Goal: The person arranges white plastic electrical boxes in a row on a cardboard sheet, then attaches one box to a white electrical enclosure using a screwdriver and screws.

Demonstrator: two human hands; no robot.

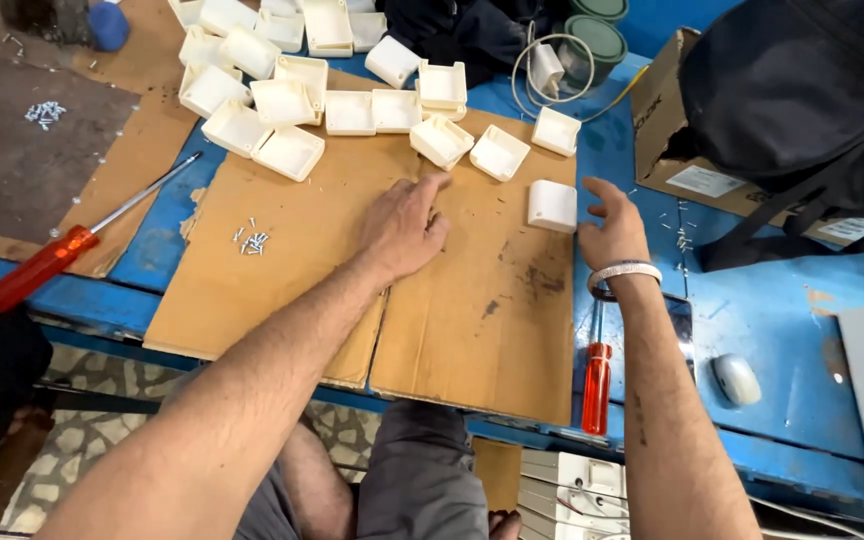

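My left hand (407, 225) lies flat on a sheet of brown cardboard (282, 270), fingers stretched toward the white plastic boxes, holding nothing. My right hand (609, 225), with a bracelet on the wrist, hovers with spread fingers just right of a single white box (552, 205) lying face down. Several open white plastic boxes (292, 100) are heaped along the far edge of the cardboard. A small pile of screws (251, 240) lies on the cardboard, left of my left hand.
A red-handled screwdriver (47, 262) lies at the left and another (597, 385) under my right forearm. On the blue table (772, 320) are a cardboard box (667, 120), a black bag (802, 90), a coiled white cable (547, 65) and a grey mouse (735, 380).
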